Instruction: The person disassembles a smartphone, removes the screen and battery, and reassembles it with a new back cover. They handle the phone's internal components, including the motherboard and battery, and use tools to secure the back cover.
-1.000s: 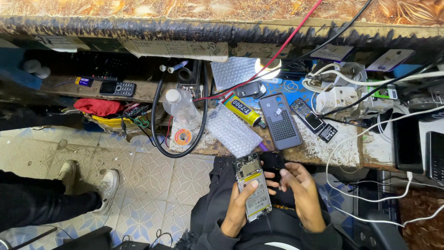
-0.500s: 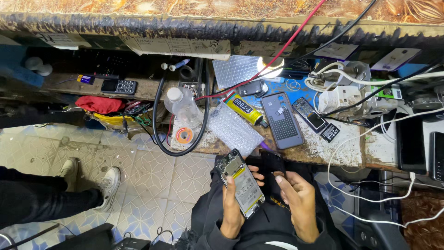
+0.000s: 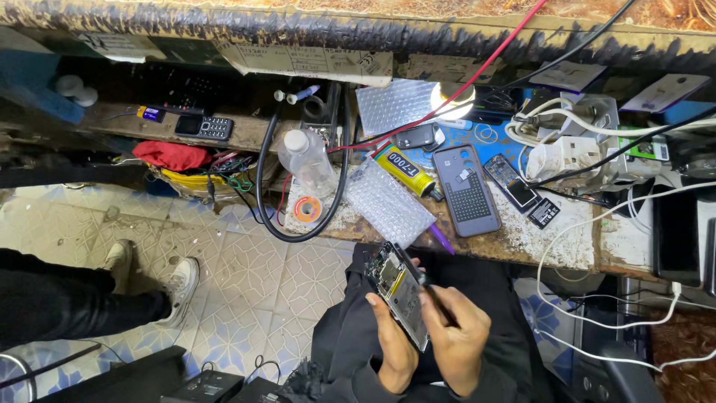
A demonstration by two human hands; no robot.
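Both hands grip work: left hand (image 3: pixel 391 347) cradles the opened, backless smartphone (image 3: pixel 400 291), right hand (image 3: pixel 456 339) pinches a thin dark tool (image 3: pixel 432 292), which could slip and gouge exposed circuitry.

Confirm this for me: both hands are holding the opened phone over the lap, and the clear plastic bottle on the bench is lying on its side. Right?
Not quite. In the head view the clear plastic bottle stands upright on the bench, white cap on top, not on its side. The rest holds: the left hand and right hand hold the opened phone over the lap.
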